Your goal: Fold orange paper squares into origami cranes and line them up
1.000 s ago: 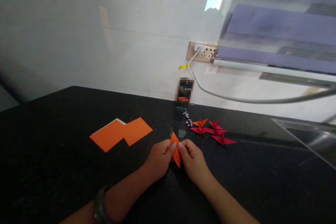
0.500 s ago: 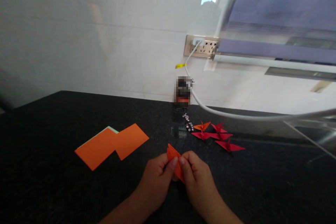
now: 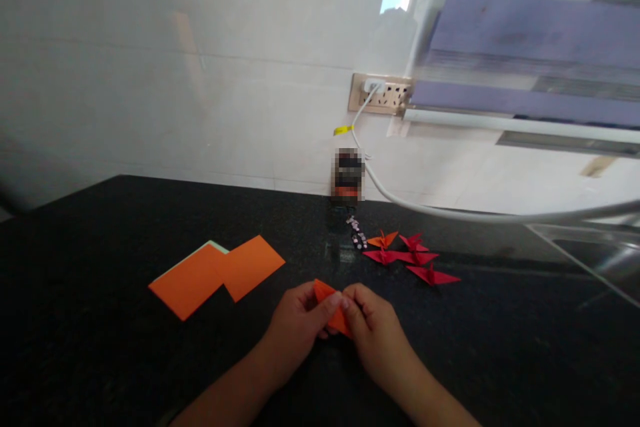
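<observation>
Folded orange paper (image 3: 339, 321) is what I hold pinched in the fingers of my left hand (image 3: 300, 317) and right hand (image 3: 374, 320), above a black countertop (image 3: 500, 340), near red origami cranes (image 3: 432, 275).

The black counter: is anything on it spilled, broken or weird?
Nothing looks spilled or broken on the counter. One odd thing: the object by the wall shows only as blurry squares, so I can't tell what it is.

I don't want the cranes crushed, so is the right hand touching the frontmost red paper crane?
Apart. The head view shows a strip of dark countertop between the right hand and the frontmost red paper crane.
</observation>
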A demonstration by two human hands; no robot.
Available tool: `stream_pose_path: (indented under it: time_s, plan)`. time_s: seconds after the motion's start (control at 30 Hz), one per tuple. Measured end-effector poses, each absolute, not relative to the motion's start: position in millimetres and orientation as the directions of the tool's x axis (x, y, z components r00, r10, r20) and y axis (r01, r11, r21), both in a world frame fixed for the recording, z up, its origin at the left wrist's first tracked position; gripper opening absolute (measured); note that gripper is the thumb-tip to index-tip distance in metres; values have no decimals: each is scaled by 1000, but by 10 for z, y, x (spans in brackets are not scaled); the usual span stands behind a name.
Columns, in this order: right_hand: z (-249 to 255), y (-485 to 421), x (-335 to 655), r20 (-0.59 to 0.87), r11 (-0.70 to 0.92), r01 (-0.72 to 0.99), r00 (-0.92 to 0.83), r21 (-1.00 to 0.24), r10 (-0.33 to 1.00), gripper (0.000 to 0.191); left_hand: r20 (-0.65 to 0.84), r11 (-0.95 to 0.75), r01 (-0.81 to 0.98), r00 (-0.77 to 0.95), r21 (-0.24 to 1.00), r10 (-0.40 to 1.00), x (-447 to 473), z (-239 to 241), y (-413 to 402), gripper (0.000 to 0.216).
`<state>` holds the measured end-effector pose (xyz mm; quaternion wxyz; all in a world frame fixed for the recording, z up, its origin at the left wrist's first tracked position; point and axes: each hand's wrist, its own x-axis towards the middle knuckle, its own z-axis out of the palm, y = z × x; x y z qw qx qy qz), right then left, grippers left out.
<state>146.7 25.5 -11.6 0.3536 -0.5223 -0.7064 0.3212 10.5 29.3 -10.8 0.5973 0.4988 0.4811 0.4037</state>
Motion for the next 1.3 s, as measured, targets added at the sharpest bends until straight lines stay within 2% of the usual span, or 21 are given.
stream_pose_path:
  time_s: [0.13, 0.3, 0.5, 0.73, 0.93, 1.07, 1.2, 1.3]
  plan:
    - [-116, 225, 1440, 184, 265, 510, -206, -819, 961, 25, -156, 161, -24, 144, 987, 977, 105, -104, 285, 28]
    - [-141, 195, 1408, 168, 251, 431, -221, -867, 961, 22, -90, 93, -26, 104, 995, 991, 103, -114, 286, 26]
    - [-137, 175, 1379, 240, 274, 385, -135, -881, 961, 18, -70, 84, -71, 177, 994, 982, 97, -103, 286, 25]
    - [-165, 164, 1351, 209, 217, 264, -61, -940, 976, 12, -33, 46, -88, 143, 995, 989, 106, -105, 289, 21]
    - [-148, 178, 1391, 335, 291, 468, 12, -834, 942, 14, 30, -29, -15, 102, 999, 994, 110, -142, 302, 18]
    - [-111, 176, 1394, 382, 344, 478, -17, -809, 924, 14, 58, -62, 52, 83, 997, 995, 96, -183, 308, 20]
    - [-101, 175, 1384, 366, 340, 468, -38, -816, 930, 13, 81, -91, 167, 64, 982, 995, 69, -216, 324, 23]
    - [-102, 177, 1379, 355, 338, 463, -54, -819, 933, 13, 78, -91, 177, 76, 980, 994, 57, -195, 329, 23]
